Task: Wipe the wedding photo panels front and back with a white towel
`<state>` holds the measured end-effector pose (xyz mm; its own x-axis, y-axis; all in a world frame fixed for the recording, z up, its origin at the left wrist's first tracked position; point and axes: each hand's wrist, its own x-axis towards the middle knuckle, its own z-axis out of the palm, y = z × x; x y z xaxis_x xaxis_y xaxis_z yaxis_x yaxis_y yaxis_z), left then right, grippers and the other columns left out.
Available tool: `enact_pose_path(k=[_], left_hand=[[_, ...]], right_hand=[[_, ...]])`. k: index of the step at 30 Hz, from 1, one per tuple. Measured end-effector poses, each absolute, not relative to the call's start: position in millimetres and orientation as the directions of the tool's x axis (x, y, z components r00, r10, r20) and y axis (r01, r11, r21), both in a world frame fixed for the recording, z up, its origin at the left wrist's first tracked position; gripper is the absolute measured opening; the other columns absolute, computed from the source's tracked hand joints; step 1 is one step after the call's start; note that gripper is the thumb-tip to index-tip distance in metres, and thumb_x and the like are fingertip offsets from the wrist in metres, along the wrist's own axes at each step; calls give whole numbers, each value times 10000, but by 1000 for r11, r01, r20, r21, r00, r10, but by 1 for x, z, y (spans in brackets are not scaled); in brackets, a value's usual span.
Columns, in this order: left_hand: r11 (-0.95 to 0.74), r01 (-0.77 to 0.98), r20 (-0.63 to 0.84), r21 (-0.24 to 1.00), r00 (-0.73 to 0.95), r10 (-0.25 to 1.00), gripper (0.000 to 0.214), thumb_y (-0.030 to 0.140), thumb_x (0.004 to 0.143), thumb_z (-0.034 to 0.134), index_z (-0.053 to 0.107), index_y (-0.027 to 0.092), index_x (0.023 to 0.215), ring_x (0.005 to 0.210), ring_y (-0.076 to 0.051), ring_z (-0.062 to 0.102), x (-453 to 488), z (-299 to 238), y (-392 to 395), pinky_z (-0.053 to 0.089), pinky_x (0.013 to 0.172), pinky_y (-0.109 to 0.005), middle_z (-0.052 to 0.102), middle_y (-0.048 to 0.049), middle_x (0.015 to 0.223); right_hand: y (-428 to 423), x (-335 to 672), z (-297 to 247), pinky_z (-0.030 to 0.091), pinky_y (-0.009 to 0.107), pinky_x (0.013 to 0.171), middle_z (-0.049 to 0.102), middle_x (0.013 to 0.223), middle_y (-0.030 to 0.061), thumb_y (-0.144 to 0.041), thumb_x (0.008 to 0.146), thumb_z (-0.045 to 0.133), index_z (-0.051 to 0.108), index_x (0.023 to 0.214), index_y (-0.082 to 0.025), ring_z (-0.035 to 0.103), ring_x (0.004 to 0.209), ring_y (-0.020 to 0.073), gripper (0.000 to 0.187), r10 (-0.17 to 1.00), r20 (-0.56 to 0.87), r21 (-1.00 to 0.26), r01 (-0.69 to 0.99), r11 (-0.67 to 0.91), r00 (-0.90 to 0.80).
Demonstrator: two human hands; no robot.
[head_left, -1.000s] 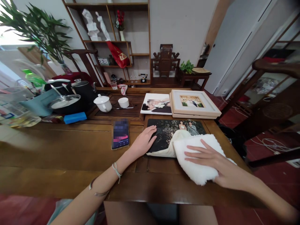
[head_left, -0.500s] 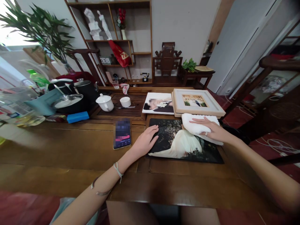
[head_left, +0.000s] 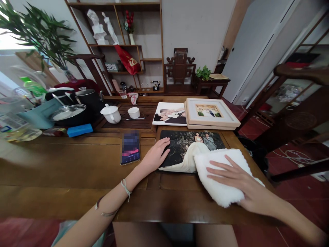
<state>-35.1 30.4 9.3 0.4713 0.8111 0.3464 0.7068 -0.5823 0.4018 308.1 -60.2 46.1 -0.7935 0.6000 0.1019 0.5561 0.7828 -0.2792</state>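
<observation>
A dark photo panel (head_left: 177,151) with a couple in wedding clothes lies flat on the wooden table before me. My left hand (head_left: 158,154) rests on its left edge, fingers stretched out and holding nothing. At the panel's right side, my right hand (head_left: 233,180) holds a fluffy white towel (head_left: 218,193), its fingers spread over the top; the thumb is hidden. The towel covers the panel's lower right corner and reaches past it over the table. Left of my left hand lies a phone (head_left: 130,147) with its screen lit.
Behind the panel lie a white-edged photo print (head_left: 169,118) and a pale wooden picture frame (head_left: 226,125). A lidded white cup (head_left: 111,114), a small white cup (head_left: 134,113), a blue block (head_left: 80,130) and a black pan (head_left: 69,116) stand to the left.
My right hand has moved the towel toward me from the panel's upper right, uncovering the pictured couple. My left hand stays on the left edge. The view has shifted slightly.
</observation>
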Motion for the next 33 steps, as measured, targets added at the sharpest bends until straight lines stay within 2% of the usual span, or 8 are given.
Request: enact_pose_path(k=[3, 6, 11, 14, 19, 23, 29, 33], left_hand=[[-586, 704, 348, 401, 475, 808, 337, 251, 963, 424, 540, 125, 1253, 1315, -234, 460, -36, 7, 31, 370, 1124, -437, 513, -144, 1387], [-591, 699, 352, 403, 478, 805, 334, 256, 961, 427, 541, 134, 1250, 1313, -236, 463, -36, 7, 32, 377, 1119, -446, 514, -145, 1387], [-588, 708, 342, 390, 482, 807, 335, 254, 961, 425, 540, 131, 1251, 1317, -234, 457, -36, 9, 31, 370, 1125, -434, 509, -138, 1393], [-587, 711, 338, 386, 483, 808, 334, 252, 962, 421, 540, 139, 1252, 1319, -230, 454, -36, 11, 30, 369, 1127, -431, 509, -130, 1395], [-590, 714, 342, 376, 485, 805, 335, 249, 960, 425, 540, 134, 1253, 1316, -231, 458, -35, 12, 29, 374, 1126, -423, 514, -132, 1388], [-589, 722, 353, 364, 478, 804, 339, 240, 957, 424, 540, 136, 1258, 1312, -230, 463, -34, 10, 29, 381, 1121, -419, 521, -132, 1383], [-590, 726, 362, 353, 475, 802, 347, 238, 954, 421, 545, 117, 1254, 1309, -236, 466, -33, 8, 29, 381, 1119, -416, 523, -148, 1379], [-594, 724, 364, 352, 479, 799, 348, 238, 958, 411, 543, 119, 1257, 1315, -232, 460, -34, 9, 28, 378, 1119, -418, 520, -147, 1382]], right_hand=[[-55, 309, 50, 58, 612, 1137, 419, 1473, 29, -99, 770, 494, 347, 1454, -335, 318, 1385, 275, 738, 597, 61, -336, 547, 767, -800], [-28, 313, 50, 92, 609, 1136, 443, 1458, 38, -202, 824, 542, 398, 1429, -332, 345, 1370, 288, 635, 640, 52, -389, 574, 720, -767], [35, 317, 44, 78, 603, 1139, 458, 1447, 42, -404, 861, 544, 449, 1400, -326, 361, 1361, 297, 553, 715, 113, -406, 625, 667, -690], [67, 317, 42, 82, 618, 1132, 463, 1444, 47, -439, 855, 527, 471, 1386, -317, 364, 1356, 316, 548, 742, 133, -416, 642, 644, -657], [79, 312, 37, 125, 627, 1117, 476, 1430, 83, -396, 837, 549, 491, 1373, -280, 387, 1342, 317, 552, 767, 168, -349, 691, 633, -619], [44, 304, 37, 144, 607, 1118, 488, 1422, 60, -250, 787, 572, 483, 1375, -301, 381, 1350, 288, 597, 713, 188, -273, 661, 699, -676], [-33, 277, 54, 89, 597, 1132, 440, 1458, 38, -93, 676, 517, 412, 1423, -313, 334, 1377, 276, 786, 589, 100, -327, 533, 780, -802], [-45, 265, 62, 70, 601, 1135, 451, 1451, 22, -52, 622, 492, 384, 1438, -316, 302, 1392, 267, 865, 552, 24, -362, 507, 782, -834]])
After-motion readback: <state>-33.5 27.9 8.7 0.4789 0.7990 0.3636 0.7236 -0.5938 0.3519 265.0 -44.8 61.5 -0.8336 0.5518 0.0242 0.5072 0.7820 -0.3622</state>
